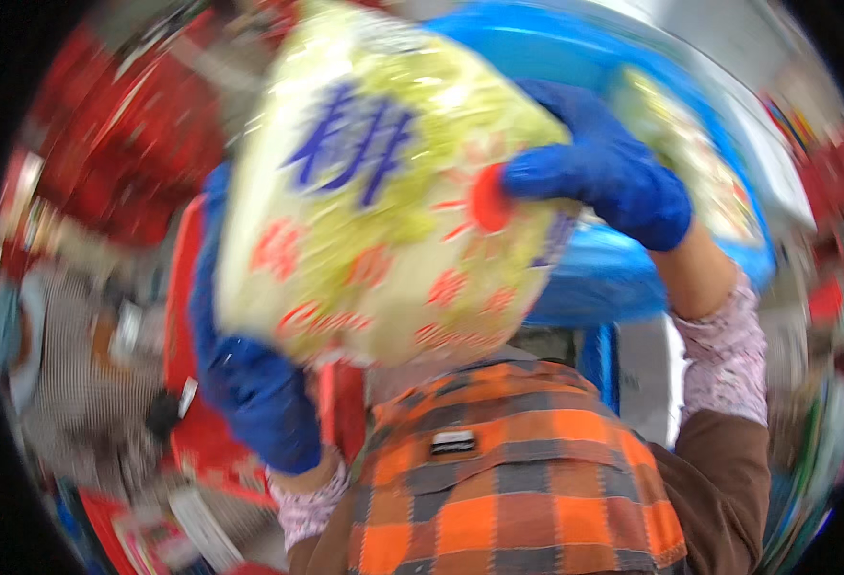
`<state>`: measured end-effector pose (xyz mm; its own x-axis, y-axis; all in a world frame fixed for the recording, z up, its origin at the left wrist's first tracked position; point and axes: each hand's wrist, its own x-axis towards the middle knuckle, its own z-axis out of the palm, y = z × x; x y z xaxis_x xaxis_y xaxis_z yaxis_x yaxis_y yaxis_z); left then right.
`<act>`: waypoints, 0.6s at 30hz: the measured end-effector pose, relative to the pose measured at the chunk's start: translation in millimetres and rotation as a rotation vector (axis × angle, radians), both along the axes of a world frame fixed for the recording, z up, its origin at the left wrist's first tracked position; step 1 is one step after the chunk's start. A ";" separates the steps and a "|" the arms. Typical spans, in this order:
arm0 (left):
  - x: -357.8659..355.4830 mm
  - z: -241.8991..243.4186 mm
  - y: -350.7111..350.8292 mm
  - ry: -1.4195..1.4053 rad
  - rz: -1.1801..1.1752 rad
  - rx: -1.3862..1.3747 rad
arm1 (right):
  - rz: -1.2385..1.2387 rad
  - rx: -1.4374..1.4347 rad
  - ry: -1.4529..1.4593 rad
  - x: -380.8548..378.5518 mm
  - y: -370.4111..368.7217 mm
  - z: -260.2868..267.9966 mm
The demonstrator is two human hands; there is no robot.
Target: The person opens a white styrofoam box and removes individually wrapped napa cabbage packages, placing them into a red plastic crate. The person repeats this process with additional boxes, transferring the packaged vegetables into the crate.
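A large printed plastic bag (393,237) of pale yellow-green food fills the middle of the view, slightly blurred. It bears purple and red writing and a red sun. My left hand (256,395), in a blue rubber glove, grips the bag's lower left side; part of its fingers is hidden. My right hand (601,162), in a matching glove, holds the right edge, with a finger over the front. Behind the right hand, a similar bag (702,165) lies in a blue plastic tub (565,36).
At the left below the bag stands a red plastic crate (188,302). Red objects (134,136) blur together at the upper left. A white surface (774,158) borders the tub on the right. My orange checked apron (515,474) fills the lower middle.
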<state>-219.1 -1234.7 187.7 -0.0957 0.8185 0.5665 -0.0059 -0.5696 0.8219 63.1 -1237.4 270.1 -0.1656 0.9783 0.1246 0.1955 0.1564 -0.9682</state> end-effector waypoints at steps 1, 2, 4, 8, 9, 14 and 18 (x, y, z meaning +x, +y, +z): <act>13.7 6.0 1.9 0.029 -0.058 -0.085 | -0.066 -0.001 0.013 18.0 -14.4 3.0; 29.4 11.8 -6.7 0.124 -0.096 -0.009 | -0.152 0.015 0.043 35.6 -49.0 0.2; 66.6 13.6 -31.4 0.057 -0.343 -0.054 | -0.313 0.005 0.068 70.1 -118.7 -8.2; 150.7 -2.1 -64.0 0.085 -0.772 -0.220 | -0.597 -0.016 0.303 116.4 -255.0 -49.8; 189.7 -8.8 -54.5 0.103 -0.959 -0.219 | -0.713 0.007 0.311 128.8 -276.8 -62.3; 296.1 -21.2 -8.1 0.552 -0.868 0.197 | -1.331 0.016 0.659 106.0 -389.8 -159.5; 297.1 -6.3 -2.9 1.034 -0.383 0.487 | -1.802 0.512 1.170 46.0 -484.8 -260.3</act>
